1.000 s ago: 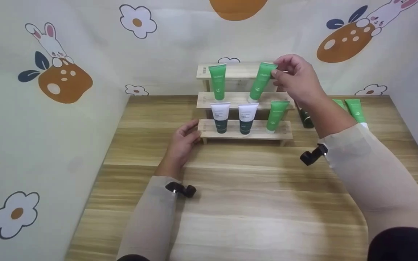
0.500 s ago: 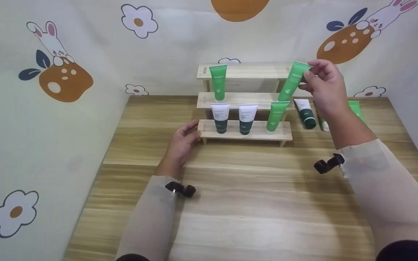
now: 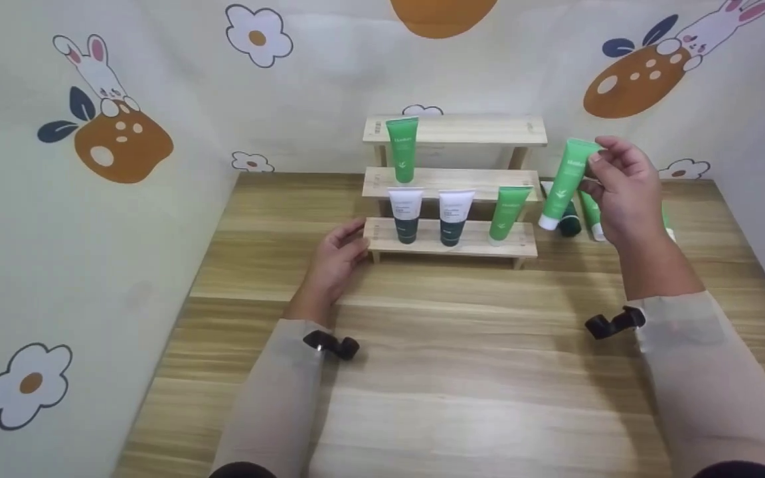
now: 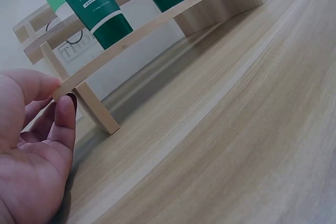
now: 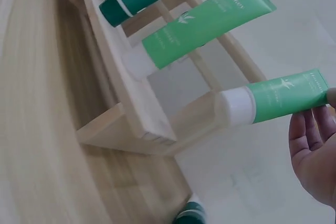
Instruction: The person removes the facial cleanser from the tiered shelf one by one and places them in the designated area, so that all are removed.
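Right hand [image 3: 631, 192] pinching a green tube [image 3: 565, 186] near its flat end, tilted, just right of the stand [image 3: 465, 131], left hand [image 3: 336, 262] gripping the lowest shelf [image 3: 377, 234] at its left end, three tubes [image 3: 406, 216] standing there

Stand [image 3: 465, 129] matt wood, held tube [image 3: 567, 182] smooth plastic, tabletop [image 3: 449, 372] wood-look w/ sheen, backdrop [image 3: 342, 79] prob. cloth.

Lying white-and-dark-green plastic tube [image 3: 570, 224]'s mostly hidden behind the white-capped bright green plastic tube [image 3: 567, 183]; bare right hand [image 5: 317, 158]'s cropped in right wrist view.
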`<state>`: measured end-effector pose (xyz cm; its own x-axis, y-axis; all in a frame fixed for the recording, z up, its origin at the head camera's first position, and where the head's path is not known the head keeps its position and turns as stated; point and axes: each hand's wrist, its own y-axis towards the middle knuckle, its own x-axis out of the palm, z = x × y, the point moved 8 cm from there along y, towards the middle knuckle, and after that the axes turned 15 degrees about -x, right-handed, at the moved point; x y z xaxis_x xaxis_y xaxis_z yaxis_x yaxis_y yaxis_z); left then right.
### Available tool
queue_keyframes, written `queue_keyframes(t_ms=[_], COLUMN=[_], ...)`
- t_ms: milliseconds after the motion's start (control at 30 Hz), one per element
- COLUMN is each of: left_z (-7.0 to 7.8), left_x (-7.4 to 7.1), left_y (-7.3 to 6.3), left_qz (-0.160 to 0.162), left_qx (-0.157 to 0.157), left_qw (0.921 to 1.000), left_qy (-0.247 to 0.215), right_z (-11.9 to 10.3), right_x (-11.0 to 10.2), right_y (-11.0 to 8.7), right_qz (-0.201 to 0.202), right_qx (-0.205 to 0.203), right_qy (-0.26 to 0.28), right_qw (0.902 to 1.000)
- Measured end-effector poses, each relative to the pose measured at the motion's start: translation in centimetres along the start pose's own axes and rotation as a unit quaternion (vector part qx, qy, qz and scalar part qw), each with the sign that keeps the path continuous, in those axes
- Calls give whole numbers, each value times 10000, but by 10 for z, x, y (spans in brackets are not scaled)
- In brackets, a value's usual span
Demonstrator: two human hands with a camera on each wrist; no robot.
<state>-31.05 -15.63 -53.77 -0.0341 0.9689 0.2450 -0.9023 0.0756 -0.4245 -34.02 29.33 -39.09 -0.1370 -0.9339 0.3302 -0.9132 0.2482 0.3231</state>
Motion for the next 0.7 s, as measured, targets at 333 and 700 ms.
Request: queue_keyframes(t_ms=[333, 700], left_z=[1, 0], left_x=[0, 2], left_y=[0, 0], left_qz=[39, -35], left_qx=[57, 52], left_qw=[9999, 9999], left_qy=[-127, -93], right_z=[39, 75], right_x=[-25, -50], right_y=[-20, -33], right_qz=[-190, -463], right_qx=[620, 1111], right_qy=[162, 68], right_qw=[9978, 9927])
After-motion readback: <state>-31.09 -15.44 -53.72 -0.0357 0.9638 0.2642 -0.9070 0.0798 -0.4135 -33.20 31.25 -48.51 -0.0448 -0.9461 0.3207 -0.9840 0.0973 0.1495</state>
